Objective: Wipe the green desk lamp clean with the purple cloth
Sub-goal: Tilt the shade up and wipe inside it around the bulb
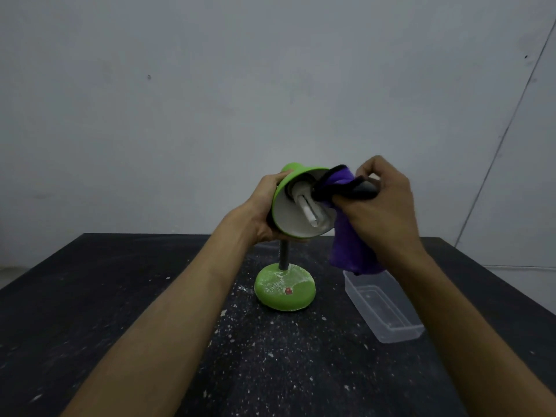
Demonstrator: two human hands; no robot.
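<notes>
Lamp shade tilted toward the camera, cloth pressing at its rim.
The left hand (264, 212) is gripping the green desk lamp (301, 206) by its shade; the right hand (382, 206) is clutching the purple cloth (352, 248). The lamp's base is standing on a black table (120, 296) speckled with white dust, beside 1 clear plastic tray (388, 311), against a bare grey wall (210, 85).

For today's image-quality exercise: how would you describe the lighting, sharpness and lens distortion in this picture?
Head view: dim, flat light with no glare; the lamp and purple cloth read fairly sharp; the wide-angle lens stretches the forearms at the bottom edge; the clear container shows faintly against the dark table.
</notes>
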